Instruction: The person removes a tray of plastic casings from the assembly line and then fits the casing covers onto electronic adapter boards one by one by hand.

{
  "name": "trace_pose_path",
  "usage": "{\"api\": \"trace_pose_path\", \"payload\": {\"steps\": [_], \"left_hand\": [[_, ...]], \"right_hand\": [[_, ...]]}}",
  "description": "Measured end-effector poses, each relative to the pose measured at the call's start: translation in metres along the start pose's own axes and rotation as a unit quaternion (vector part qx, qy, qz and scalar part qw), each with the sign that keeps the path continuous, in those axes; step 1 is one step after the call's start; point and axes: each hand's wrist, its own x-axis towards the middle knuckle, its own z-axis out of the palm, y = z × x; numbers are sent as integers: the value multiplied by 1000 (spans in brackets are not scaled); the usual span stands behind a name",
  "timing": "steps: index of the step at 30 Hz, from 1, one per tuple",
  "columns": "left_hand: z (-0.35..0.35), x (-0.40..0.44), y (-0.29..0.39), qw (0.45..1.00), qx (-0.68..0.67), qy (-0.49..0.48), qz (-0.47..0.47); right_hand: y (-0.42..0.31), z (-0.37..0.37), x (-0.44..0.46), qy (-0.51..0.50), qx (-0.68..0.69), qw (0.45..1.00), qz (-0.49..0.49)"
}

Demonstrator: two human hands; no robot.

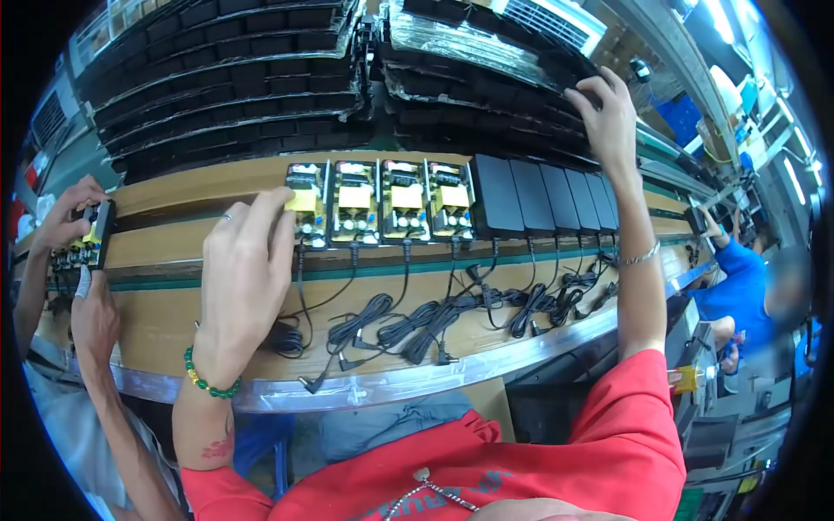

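Observation:
My left hand (248, 260) has its fingers bent against the left edge of a power adapter circuit board (306, 208) with yellow and black parts. To its right stand several similar open boards (354, 204), then a row of black adapter cases (499, 195) with smooth tops. Black cables with plugs (426, 326) lie coiled in front of them. My right hand (605, 117) is raised at the right end of the stacked black trays (486, 74), thumb and fingers curved and apart. Whatever its fingertips touch is hard to make out against the dark stack.
Another stack of black trays (234, 78) rises at the back left. At the left, a co-worker's hands (74, 217) handle an adapter board. A person in blue (738, 278) sits at the far right. Clear plastic (356, 395) covers the bench's front edge.

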Motion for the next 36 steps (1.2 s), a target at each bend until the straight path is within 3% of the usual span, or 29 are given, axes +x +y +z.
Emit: {"api": "trace_pose_path", "payload": {"steps": [7, 11, 13, 17, 19, 21, 22, 25, 27, 30, 36], "left_hand": [[7, -4, 9, 999, -49, -16, 10], [8, -4, 9, 996, -76, -23, -29], [8, -5, 10, 993, -99, -29, -60], [7, -4, 10, 995, -84, -36, -49], [10, -6, 9, 997, -72, -19, -19], [9, -5, 11, 997, -69, -22, -19], [10, -5, 11, 997, -69, -18, -10], [9, -7, 5, 999, -42, -25, 4], [8, -6, 5, 999, -30, -24, 13], [9, -5, 5, 999, -29, -25, 19], [9, -6, 4, 999, -14, -28, 22]], "right_hand": [[-44, -24, -23, 44, 131, 990, -38], [-56, -26, -23, 76, 200, 977, -8], [-68, -37, -19, 98, 304, 947, -33], [-94, -74, -24, 4, 146, 953, -265], [-121, -76, -41, -110, 191, 931, -290], [-130, -81, -56, -316, 181, 876, -316], [-138, -84, -60, -390, 210, 855, -271], [-136, -72, -49, -350, 290, 866, -209], [-133, -59, -48, -321, 256, 892, -190], [-112, -33, -36, -418, 235, 856, -192], [-123, -36, -16, -480, 206, 832, -188]]}}
